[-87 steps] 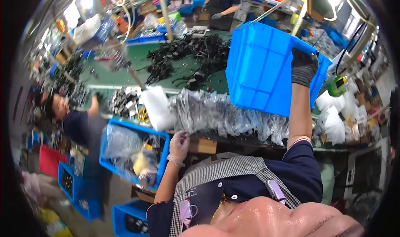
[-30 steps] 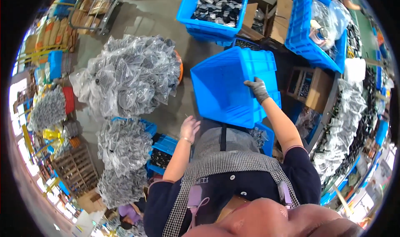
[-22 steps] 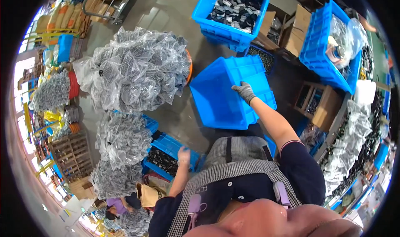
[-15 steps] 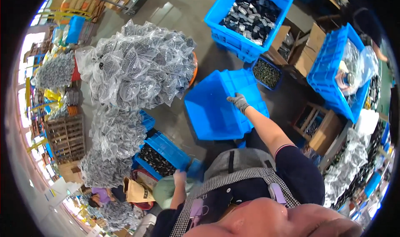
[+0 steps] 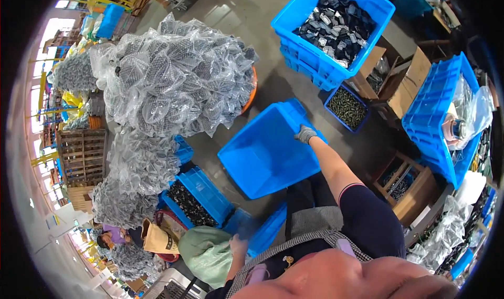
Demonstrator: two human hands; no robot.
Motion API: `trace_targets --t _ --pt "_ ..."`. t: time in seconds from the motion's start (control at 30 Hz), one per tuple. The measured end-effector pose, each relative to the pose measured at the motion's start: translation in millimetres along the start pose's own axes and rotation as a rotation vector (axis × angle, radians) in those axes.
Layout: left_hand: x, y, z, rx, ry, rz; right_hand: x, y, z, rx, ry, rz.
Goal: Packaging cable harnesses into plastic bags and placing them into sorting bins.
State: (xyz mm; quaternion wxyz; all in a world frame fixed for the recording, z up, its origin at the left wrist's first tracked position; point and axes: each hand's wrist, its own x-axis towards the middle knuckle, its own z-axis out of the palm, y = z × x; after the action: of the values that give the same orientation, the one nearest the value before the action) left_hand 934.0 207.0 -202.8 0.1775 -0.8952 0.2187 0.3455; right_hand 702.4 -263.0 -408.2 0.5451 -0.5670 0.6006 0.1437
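Note:
A large blue plastic bin (image 5: 262,152) is tilted in front of me, its bare inside showing. My right hand (image 5: 305,134), in a grey glove, is closed on the bin's rim at the right. Low in the view, my left hand (image 5: 238,245) is beside a pale green cloth-like bundle (image 5: 207,251). Close to that hand is the edge of another blue plastic piece (image 5: 269,229), partly hidden by my body. The left fingers are too small and unclear to tell whether they hold anything.
Bubble-wrapped goods (image 5: 173,78) are heaped at left. A blue crate of small dark parts (image 5: 197,199) stands below them. At the far right is a stacked blue bin of dark pieces (image 5: 336,28), near a small tray of parts (image 5: 346,109). Cardboard boxes (image 5: 404,83) and a tilted blue crate (image 5: 441,115) line the right.
The held bin has come nearer and turned, and my right hand has stayed on its rim. More of the blue piece near my left hand shows. My view has shifted slightly.

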Motion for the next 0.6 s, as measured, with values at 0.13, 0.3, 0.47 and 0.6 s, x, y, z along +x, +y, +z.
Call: trace_targets --t 0.13,0.3,0.47,0.6 --pt "2.9 -5.4 -9.2 -0.078 0.088 0.047 -5.7 30.7 -13.4 -0.054 0.160 0.020" --pt "-20.1 36.5 -50.8 0.012 -0.050 0.378 -86.4 134.4 -22.5 0.287 0.129 0.026" --pt "103.8 22.4 4.2 -0.004 -0.281 0.576 -272.4 243.0 4.2 -0.012 0.443 0.194" --pt "171.1 140.5 -48.5 0.663 -0.193 1.379 -442.1 244.8 -12.8 0.287 0.642 0.346"
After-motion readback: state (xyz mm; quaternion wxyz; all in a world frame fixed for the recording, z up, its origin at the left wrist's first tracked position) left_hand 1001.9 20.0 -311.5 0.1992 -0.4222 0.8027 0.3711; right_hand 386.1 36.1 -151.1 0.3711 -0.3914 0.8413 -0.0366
